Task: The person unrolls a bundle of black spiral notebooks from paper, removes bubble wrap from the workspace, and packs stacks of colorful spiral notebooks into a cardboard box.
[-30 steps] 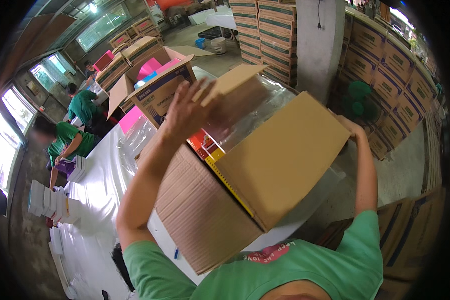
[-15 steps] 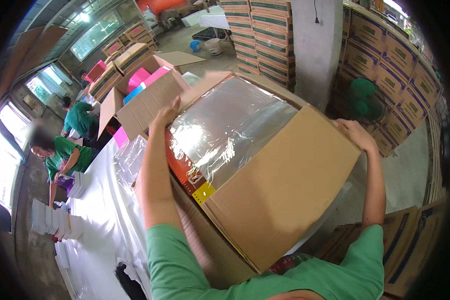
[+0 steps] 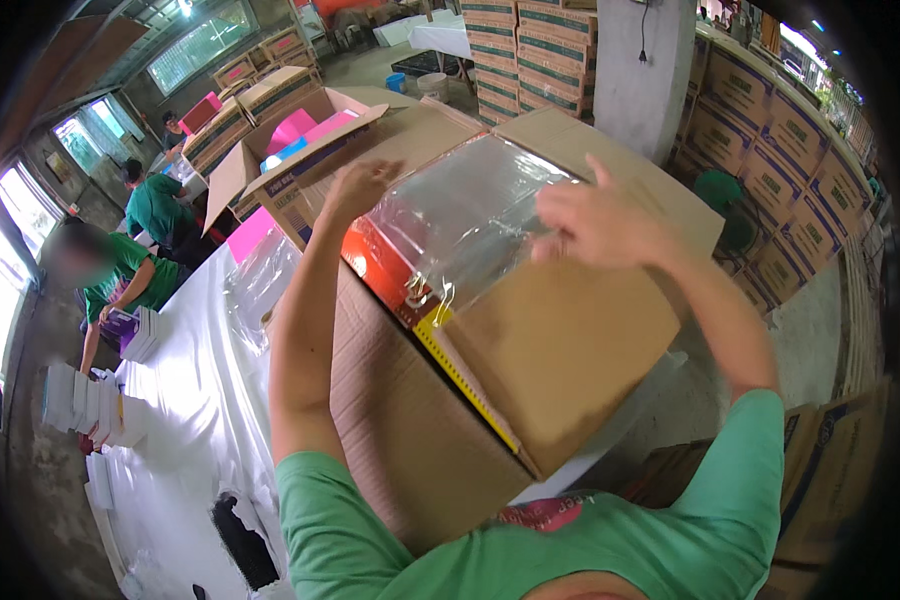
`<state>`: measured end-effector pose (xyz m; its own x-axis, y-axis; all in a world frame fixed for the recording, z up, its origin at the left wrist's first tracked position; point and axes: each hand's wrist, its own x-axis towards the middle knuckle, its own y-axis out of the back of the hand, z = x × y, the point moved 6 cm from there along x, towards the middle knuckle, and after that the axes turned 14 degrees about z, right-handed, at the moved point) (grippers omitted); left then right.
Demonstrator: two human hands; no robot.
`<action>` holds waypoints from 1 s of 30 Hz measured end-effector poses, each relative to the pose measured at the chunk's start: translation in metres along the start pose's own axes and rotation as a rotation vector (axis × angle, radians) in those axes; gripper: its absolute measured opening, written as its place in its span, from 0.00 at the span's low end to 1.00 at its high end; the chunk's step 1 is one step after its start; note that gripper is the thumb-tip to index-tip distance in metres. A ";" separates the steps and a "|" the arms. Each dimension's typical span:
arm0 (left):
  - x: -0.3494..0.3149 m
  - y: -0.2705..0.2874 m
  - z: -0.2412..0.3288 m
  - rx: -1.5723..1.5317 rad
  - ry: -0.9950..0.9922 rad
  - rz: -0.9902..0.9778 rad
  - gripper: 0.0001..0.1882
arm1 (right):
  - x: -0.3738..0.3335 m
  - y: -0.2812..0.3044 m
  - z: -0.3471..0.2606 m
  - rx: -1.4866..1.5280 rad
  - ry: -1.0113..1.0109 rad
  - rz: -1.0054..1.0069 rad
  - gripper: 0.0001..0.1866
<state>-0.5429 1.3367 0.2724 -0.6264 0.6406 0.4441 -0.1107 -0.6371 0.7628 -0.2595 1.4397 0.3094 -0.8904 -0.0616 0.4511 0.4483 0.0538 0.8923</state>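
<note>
A large open cardboard box stands in front of me, packed with clear-plastic-wrapped goods that show orange and yellow edges. One flap lies over the near right part of the contents; other flaps spread outward. My left hand is above the box's far left edge, fingers loosely bent and apart, with nothing visible in them. Over the contents and the covering flap hovers my right hand, open, its fingers spread and one pointing up. Neither hand visibly grips the cardboard.
A white-covered table runs along the left, bearing stacks of books and clear plastic. Behind my box is another open carton with pink and blue items. People in green work at left. Stacked cartons and a pillar stand at right.
Both hands have let go of the box's edges; the right has come inward over the top. Flaps at the far side and left now lie spread outward.
</note>
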 end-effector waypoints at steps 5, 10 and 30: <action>-0.028 -0.014 -0.026 0.289 0.012 -0.214 0.53 | -0.027 0.096 -0.005 0.282 -0.175 0.104 0.16; -0.019 -0.019 -0.026 0.335 0.031 -0.273 0.59 | -0.186 0.143 -0.027 0.409 -0.395 0.331 0.13; -0.013 0.016 0.030 0.430 0.088 -0.415 0.35 | -0.215 0.071 -0.095 -0.188 -0.502 0.236 0.19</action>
<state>-0.5133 1.3305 0.2928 -0.6614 0.7489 0.0417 -0.0491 -0.0988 0.9939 -0.0292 1.3615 0.2776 -0.6727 0.4127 0.6141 0.6043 -0.1723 0.7779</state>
